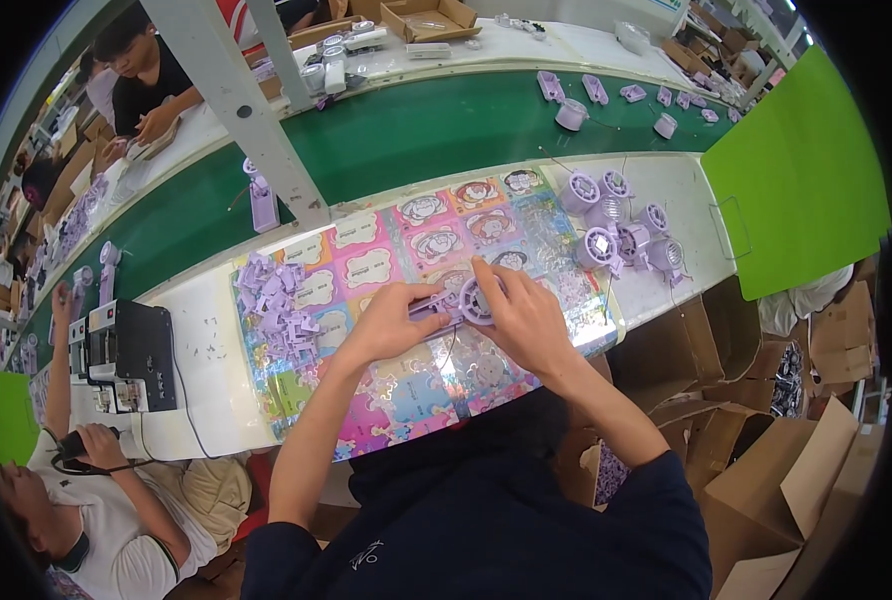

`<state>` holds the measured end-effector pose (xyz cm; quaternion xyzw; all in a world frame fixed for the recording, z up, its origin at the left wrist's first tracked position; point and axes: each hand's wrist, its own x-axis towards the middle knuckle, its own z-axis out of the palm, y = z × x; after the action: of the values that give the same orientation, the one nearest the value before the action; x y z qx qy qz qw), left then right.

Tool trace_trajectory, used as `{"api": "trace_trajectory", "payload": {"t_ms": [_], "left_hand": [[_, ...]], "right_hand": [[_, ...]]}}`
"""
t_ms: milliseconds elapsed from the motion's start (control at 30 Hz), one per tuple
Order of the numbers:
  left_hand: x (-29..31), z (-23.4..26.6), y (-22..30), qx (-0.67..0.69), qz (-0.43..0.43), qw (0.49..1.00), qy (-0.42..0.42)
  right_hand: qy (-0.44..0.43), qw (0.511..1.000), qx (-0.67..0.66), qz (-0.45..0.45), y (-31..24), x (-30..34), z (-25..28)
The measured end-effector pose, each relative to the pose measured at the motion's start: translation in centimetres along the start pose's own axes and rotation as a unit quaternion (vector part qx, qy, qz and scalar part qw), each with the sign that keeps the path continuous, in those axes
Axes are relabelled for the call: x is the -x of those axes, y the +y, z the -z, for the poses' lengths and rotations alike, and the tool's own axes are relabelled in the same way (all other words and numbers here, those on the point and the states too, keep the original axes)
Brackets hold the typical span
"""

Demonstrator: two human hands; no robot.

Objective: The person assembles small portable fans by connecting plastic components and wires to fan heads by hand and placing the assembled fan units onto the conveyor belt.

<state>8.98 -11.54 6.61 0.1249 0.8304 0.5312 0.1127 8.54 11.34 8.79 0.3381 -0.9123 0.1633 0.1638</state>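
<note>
My left hand (391, 322) is closed on a lilac plastic handle piece (432, 307), thumb and fingers along its sides. A round lilac fan head (474, 302) with a spoked ring sits under my right hand (528, 325), whose fingers curl round its far side. The two parts meet between my hands, above a colourful printed sheet (396, 390); whether they are joined I cannot tell. A thin dark wire hangs below them. Left of my hands lies a heap of small lilac plastic parts (271, 305). Several round lilac fan heads (598, 246) with wires stand to the right.
A green conveyor belt (396, 135) carrying lilac parts runs beyond the bench, with a white metal post (231, 100) at its near side. A black machine (141, 355) stands at left, near a seated co-worker. Cardboard boxes (766, 480) and a green panel (806, 180) are at right.
</note>
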Motion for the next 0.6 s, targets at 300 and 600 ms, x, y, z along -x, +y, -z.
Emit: {"api": "trace_trajectory", "payload": {"t_ms": [300, 600], "left_hand": [[-1.2, -1.5, -2.0, 0.092, 0.036, 0.995, 0.029], [-9.9, 3.1, 0.0, 0.139, 0.03, 0.982, 0.126]], "right_hand": [[0.04, 0.998, 0.024, 0.049, 2.0, -0.7, -0.3], [0.076, 0.977, -0.108, -0.167, 8.3, 0.8, -6.2]]}}
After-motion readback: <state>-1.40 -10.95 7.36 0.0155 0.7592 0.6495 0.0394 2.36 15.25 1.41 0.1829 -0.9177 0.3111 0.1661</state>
